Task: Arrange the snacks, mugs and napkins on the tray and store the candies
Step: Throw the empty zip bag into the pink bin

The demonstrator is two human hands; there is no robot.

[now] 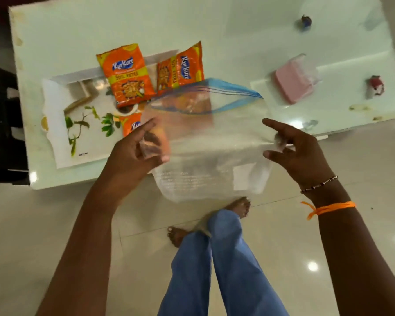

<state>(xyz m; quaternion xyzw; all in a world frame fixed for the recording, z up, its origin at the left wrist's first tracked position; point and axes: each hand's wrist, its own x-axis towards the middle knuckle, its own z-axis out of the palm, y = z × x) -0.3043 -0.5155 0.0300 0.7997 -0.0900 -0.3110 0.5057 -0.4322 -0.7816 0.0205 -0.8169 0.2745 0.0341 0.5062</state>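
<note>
Legs in blue trousers and bare feet stand on glossy tile below. Above them, the left hand [136, 148] and right hand [293, 148] each pinch a side of a clear, blurred zip bag [214, 142], its blue-striped mouth away from the person. The bag veils part of the leaf-printed tray [55, 124] on the pale counter [237, 30], where orange snack packets [126, 74] lie. Farther right sit a pink box [292, 85] and two wrapped candies [375, 86].

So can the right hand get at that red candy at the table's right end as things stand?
Probably not straight away: the right hand is pinching the clear zip bag with the left hand. Table around the red candy looks open, so releasing the bag should free it.
</note>
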